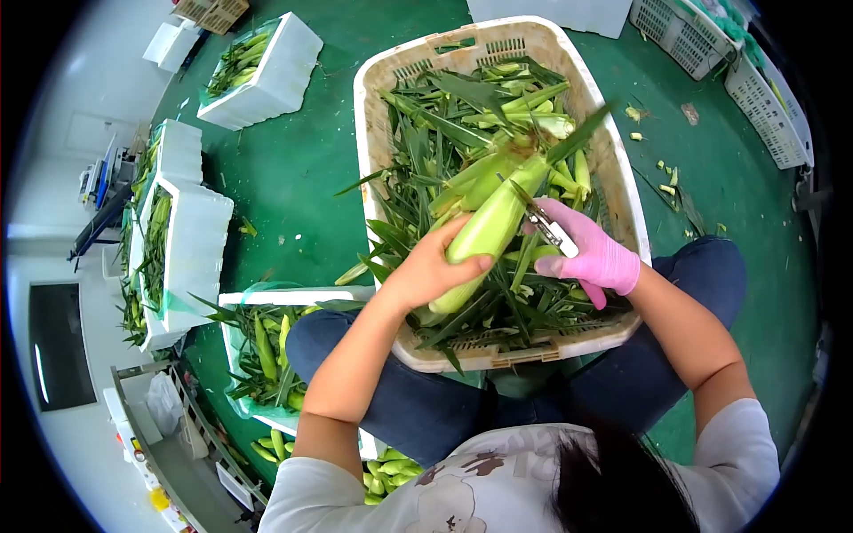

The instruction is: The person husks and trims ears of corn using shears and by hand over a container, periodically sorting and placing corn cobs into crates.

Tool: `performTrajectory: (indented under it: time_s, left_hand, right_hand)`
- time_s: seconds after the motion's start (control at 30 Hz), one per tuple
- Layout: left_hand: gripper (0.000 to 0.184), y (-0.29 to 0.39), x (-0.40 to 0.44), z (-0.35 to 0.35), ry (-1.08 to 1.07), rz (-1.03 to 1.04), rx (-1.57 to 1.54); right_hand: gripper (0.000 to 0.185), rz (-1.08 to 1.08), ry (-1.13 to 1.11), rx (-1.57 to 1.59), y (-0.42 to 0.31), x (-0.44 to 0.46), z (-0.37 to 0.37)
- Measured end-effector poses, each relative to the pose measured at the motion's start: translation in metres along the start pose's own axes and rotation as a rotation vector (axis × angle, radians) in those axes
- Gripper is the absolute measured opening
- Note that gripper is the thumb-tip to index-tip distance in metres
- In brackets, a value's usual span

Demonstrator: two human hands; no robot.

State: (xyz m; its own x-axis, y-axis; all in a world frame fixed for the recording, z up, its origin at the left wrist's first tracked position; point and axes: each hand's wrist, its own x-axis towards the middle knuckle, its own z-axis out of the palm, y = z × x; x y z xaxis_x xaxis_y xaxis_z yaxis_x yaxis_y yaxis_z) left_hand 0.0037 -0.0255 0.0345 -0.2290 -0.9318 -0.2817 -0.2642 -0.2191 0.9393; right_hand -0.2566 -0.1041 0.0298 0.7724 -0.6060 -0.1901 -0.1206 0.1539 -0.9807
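Observation:
An ear of corn in its pale green husk (487,233) lies slanted in my bare left hand (435,266), whose fingers and thumb wrap its lower part. My right hand (582,253), in a pink glove, is closed around a small knife with a white and metal handle (553,229). The knife's dark blade points up and left and meets the upper side of the ear. Below both hands stands a large white plastic crate (633,222), filled with cut green husk leaves (426,124) and stalk pieces.
At left, white foam boxes (203,258) hold more corn and leaves; another foam box (289,75) stands farther back. By my left leg is a lined box of ears (267,355), with loose ears (391,471) near it. White crates (684,44) stand at upper right. Scraps (671,182) litter the green floor.

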Motion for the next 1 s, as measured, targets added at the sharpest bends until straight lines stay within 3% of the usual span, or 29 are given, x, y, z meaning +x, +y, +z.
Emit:
performTrajectory:
  time_s: [0.03,0.07,0.1,0.27,0.33,0.37,0.4,0.47,0.57,0.67,0.8,0.83,0.93,0.97,1.0]
  left_hand:
    - [0.062,0.007,-0.004,-0.001,-0.137,-0.239,-0.415]
    - [0.063,0.003,-0.005,-0.006,-0.209,-0.268,-0.509]
    - [0.064,-0.004,-0.005,-0.013,-0.280,-0.296,-0.605]
    - [0.081,-0.024,-0.006,-0.014,-0.504,-0.320,-0.874]
    - [0.083,-0.018,-0.009,-0.004,-0.380,-0.263,-0.773]
    - [0.083,-0.016,-0.008,-0.001,-0.277,-0.151,-0.553]
    - [0.082,-0.013,-0.007,0.002,-0.176,-0.041,-0.333]
    - [0.079,-0.013,-0.005,0.013,-0.017,0.022,-0.241]
    - [0.075,-0.024,0.004,0.026,0.190,0.181,-0.047]
    - [0.074,-0.014,0.010,0.029,0.317,0.415,0.530]
    - [0.072,-0.016,0.014,0.037,0.473,0.413,0.559]
    - [0.080,-0.020,0.015,0.035,0.443,0.450,0.565]
    - [0.090,-0.018,0.014,0.057,0.247,0.207,-0.370]
    - [0.094,-0.018,0.014,0.061,0.126,0.156,-0.538]
    - [0.092,-0.022,0.012,0.061,0.029,0.108,-0.708]
  right_hand:
    - [0.067,0.021,-0.051,0.014,-0.001,0.000,-0.002]
    - [0.061,0.042,-0.105,0.028,-0.002,-0.001,-0.002]
    - [0.043,0.072,-0.091,0.024,-0.010,-0.004,0.003]
    - [0.021,0.215,-0.012,0.283,-0.004,-0.008,0.017]
    - [0.024,0.137,0.086,0.449,-0.005,-0.008,0.016]
    - [0.030,0.069,0.107,0.654,-0.008,-0.007,0.019]
    - [0.032,0.094,0.201,0.658,-0.014,-0.008,0.021]
    - [0.030,0.149,0.230,0.649,-0.013,-0.011,0.018]
    - [0.038,0.082,0.100,0.751,-0.008,-0.018,0.018]
    - [0.035,0.241,0.236,0.703,-0.028,-0.018,0.030]
    - [0.032,0.133,0.265,0.443,-0.030,-0.008,0.027]
    - [0.034,0.121,0.262,0.416,-0.030,-0.008,0.028]
    - [0.037,0.084,0.305,0.600,-0.034,-0.009,0.042]
    - [0.038,0.150,0.246,0.613,-0.046,-0.017,0.039]
    - [0.038,0.078,0.261,0.718,-0.047,-0.016,0.045]
